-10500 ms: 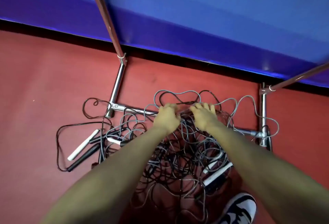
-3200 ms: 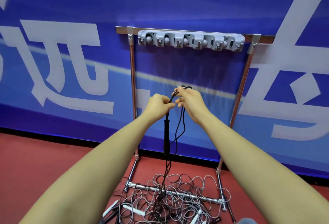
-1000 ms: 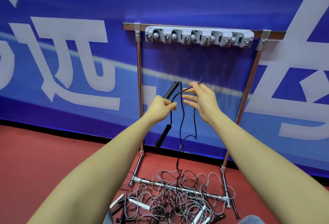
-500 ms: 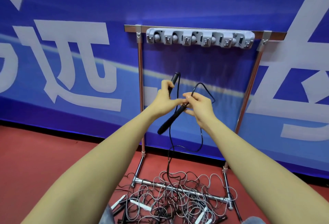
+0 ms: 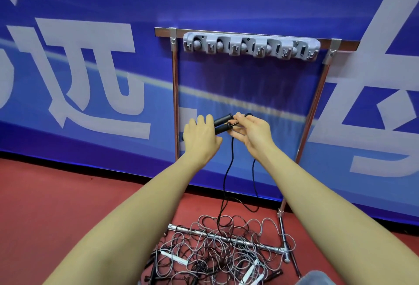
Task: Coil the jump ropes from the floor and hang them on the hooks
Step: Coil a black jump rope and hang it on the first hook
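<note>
Left hand (image 5: pixel 200 138) and right hand (image 5: pixel 254 134) grip a black jump rope's handles (image 5: pixel 223 123), side by side, pointing up-right below the hook rack (image 5: pixel 251 45); its cord (image 5: pixel 226 176) hangs to the floor tangle (image 5: pixel 222 246).

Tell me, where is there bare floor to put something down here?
The red floor left of the metal stand is bare, up to the blue wall. Around the stand's bottom bar it is crowded with tangled ropes.

Left hand (image 5: pixel 200 138) and right hand (image 5: pixel 254 134) raised, fingers curled.
</note>
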{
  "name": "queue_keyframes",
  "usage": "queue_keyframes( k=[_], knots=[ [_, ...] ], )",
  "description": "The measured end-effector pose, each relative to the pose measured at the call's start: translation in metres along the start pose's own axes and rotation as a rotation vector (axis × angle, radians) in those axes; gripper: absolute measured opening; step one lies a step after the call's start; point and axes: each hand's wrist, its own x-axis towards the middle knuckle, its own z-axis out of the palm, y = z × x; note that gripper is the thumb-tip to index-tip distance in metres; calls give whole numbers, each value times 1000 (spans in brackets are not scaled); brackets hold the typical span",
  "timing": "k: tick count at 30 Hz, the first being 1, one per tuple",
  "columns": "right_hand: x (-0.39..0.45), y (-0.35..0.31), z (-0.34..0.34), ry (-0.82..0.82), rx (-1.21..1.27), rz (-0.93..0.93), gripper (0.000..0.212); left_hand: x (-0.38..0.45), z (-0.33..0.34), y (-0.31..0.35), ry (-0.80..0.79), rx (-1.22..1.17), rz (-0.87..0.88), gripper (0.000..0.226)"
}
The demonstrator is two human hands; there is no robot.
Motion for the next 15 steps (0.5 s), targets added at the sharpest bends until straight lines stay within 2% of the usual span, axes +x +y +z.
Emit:
queue_keyframes(
  k=[3, 5, 7, 10, 12, 15],
  knots=[
    [-2, 0, 0, 3, 67, 36, 13, 2, 0, -2, -5, 60, 26, 29],
    [-2, -2, 1, 42, 2, 50, 17, 1, 1, -4, 49, 118, 55, 29],
    [-2, -3, 1, 133, -285, 13, 27, -4, 3, -2, 79, 183, 65, 30],
    [0, 1, -4, 265, -728, -155, 38, -10, 11, -1, 15, 155, 91, 20],
    [0, 4, -7, 215, -798, -243, 28, -11, 7, -1, 20, 160, 83, 20],
    [-6, 6, -11, -40, -773, -170, 25, -12, 5, 0, 44, 156, 89, 18]
  ],
)
